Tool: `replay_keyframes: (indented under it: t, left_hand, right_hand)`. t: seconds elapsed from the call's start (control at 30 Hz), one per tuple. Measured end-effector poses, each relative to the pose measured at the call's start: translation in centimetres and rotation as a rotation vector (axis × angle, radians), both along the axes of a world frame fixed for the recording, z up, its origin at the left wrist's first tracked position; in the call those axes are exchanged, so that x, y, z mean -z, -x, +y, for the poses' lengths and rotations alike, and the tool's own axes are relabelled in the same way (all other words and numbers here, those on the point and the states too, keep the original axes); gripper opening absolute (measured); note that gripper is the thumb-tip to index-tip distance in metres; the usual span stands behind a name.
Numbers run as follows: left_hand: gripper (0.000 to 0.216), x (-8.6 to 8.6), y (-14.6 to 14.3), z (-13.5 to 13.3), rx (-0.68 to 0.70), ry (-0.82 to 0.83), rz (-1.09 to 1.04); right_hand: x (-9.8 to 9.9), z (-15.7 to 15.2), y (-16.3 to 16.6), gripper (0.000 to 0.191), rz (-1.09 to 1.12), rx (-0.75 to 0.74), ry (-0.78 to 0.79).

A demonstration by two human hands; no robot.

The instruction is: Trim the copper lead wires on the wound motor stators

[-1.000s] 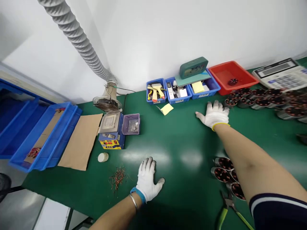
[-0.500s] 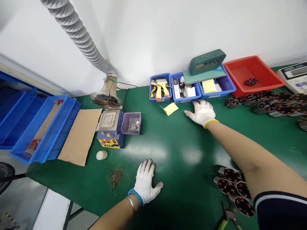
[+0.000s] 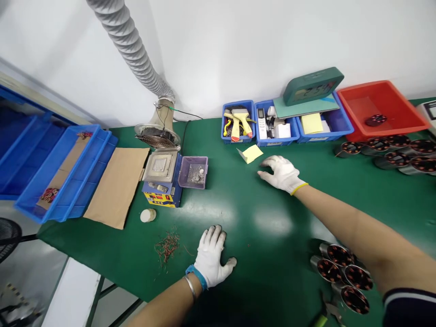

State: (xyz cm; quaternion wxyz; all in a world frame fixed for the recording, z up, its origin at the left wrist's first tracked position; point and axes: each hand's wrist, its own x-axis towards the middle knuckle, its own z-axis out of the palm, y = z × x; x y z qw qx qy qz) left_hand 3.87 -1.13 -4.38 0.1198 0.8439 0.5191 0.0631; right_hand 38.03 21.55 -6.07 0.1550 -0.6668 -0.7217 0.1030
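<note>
1. The green desk carries everything here; the yellow sticky note serves as the landmark. It lies on the desk just beyond the right hand's fingertips. One corner is curled up, and its long axis runs from near-left to far-right, towards the small blue bins.
2. The large blue trays sit far left of the note at the desk's edge, with a sheet of brown cardboard beside them.
3. The red tray stands well to the right of the note against the wall, holding one wound coil.
4. Three small blue bins stand in a row just behind the note, with a green clock leaning above them.
5. A blue and yellow box-shaped unit with a clear purple box beside it sits left of the note, under the grey hose's fan.
6. Copper-wound motor cores lie well nearer than the note, to the right, and more stand in a row beside the red tray. Nothing lies between the right hand and the note.
7. The right hand, in a white glove, hovers low with fingers spread and slightly curled, empty, its arm stretched forward from the right.
8. The left hand, also gloved, lies flat and open, palm down on the desk, well nearer than the note, holding nothing.
9. A small heap of wire clippings lies just left of the left hand.
</note>
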Motion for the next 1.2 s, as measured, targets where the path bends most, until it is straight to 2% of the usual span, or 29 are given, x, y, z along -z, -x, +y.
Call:
replay_keyframes:
  t: [0.1,0.27,0.33,0.4,0.47,0.57,0.8,0.93,1.03,1.13,1.2]
  left_hand:
    - [0.07,0.0,-0.1,0.0,0.001,0.012,-0.008]
    - [0.07,0.0,-0.1,0.0,-0.009,0.016,-0.038]
    - [0.07,-0.1,-0.1,0.1,-0.011,0.029,-0.047]
    - [0.069,-0.2,-0.2,0.1,-0.015,0.045,-0.049]
    - [0.069,-0.3,-0.2,0.1,-0.02,0.051,-0.05]
    - [0.068,-0.2,-0.2,0.1,-0.022,0.043,-0.058]
    - [0.067,-0.4,-0.2,0.2,-0.021,0.076,-0.062]
    - [0.066,-0.6,-0.2,0.3,-0.013,0.071,-0.057]
    - [0.066,-0.6,-0.1,0.3,-0.014,0.056,-0.059]
    - [0.067,-0.6,-0.1,0.3,-0.013,0.05,-0.059]
    - [0.067,-0.6,-0.1,0.4,-0.016,0.057,-0.057]
  right_hand:
    - [-0.2,0.2,1.0,0.067,0.006,0.058,-0.036]
    - [-0.7,0.8,2.2,0.047,0.022,-0.065,-0.017]
    - [-0.7,1.5,3.1,0.059,0.01,-0.057,-0.039]
    - [-0.6,2.8,4.0,0.082,-0.003,-0.056,-0.056]
    - [-0.3,4.2,4.8,0.096,-0.014,-0.084,-0.048]
    - [0.2,5.3,5.5,0.095,-0.027,-0.142,-0.028]
    - [-0.1,2.0,4.6,0.079,0.006,-0.426,0.02]
    - [-0.4,3.3,4.5,0.085,0.047,-0.327,-0.004]
    - [-0.6,3.4,5.9,0.088,0.056,-0.359,0.003]
    - [-1.0,0.5,7.6,0.089,0.076,-0.472,0.047]
    - [-1.4,-1.7,8.4,0.089,0.103,-0.489,0.094]
